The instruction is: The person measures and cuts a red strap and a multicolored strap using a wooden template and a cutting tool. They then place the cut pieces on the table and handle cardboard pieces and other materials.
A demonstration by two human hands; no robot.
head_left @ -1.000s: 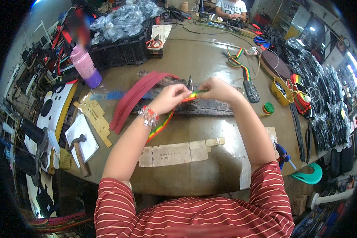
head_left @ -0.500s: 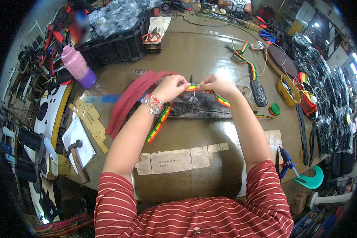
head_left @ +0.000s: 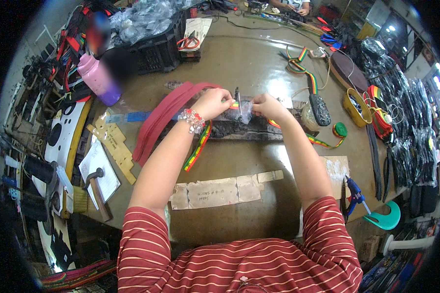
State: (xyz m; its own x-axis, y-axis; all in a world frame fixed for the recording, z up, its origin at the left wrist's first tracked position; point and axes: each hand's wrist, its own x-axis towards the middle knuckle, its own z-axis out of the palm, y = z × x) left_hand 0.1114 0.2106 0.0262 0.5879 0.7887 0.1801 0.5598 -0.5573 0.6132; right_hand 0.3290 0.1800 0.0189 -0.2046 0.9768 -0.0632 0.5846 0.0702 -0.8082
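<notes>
My left hand is closed in a pinch on a red, yellow and green patterned ribbon, whose tail hangs below the wrist. A short end of it shows at my fingertips, beside a thin upright dark rod. Right of the rod, my right hand pinches ribbon too, though its fingers mostly hide it. From there the ribbon runs right to a small roll. No ribbon shows between the rod and my right fingers. Below the hands lies a long dark, worn block, with something clear and whitish near the rod.
A maroon strip bundle curves beside my left forearm. Nearer lies a marked cardboard template. A hammer, pink-purple bottle and black crate stand left. Right are a yellow container and blue glue gun. Another person sits across.
The ribbon was stretched between both hands across the rod; now a gap shows there. My right hand has shifted slightly right, away from the left. The view has moved a little.
</notes>
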